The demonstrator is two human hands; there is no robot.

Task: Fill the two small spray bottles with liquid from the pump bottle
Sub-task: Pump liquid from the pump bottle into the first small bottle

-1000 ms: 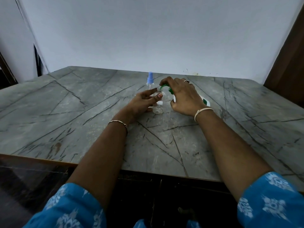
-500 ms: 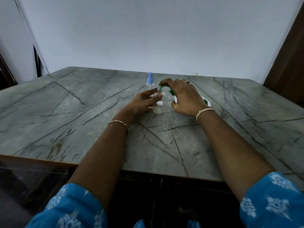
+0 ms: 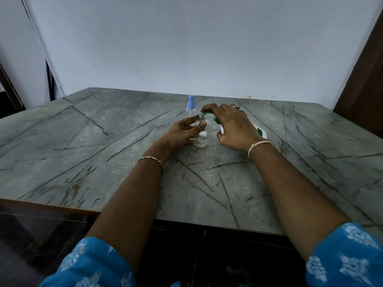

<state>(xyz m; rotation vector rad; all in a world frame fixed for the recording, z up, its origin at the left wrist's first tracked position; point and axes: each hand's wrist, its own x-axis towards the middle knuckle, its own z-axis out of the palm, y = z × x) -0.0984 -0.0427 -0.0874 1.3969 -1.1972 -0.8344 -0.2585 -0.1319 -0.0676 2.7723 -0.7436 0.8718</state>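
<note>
The grey, dark-veined stone worktop carries a small clear spray bottle, uncapped and upright at its centre. The left hand has a pinching grip on its neck. The right hand curls its grip round the tilted white pump bottle, whose green nozzle is at the open mouth. A blue-capped spray bottle stands just beyond. Nothing has visibly shifted since half a second ago. The right hand hides most of the pump bottle, and no liquid level is readable.

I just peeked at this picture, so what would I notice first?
Two hands meet mid-table: the left hand pinches a small clear bottle with no cap, and the right hand grips a tilted white pump bottle, its green spout at that bottle's open neck. Just behind them stands a spray bottle with a blue top, on the grey veined table.
</note>
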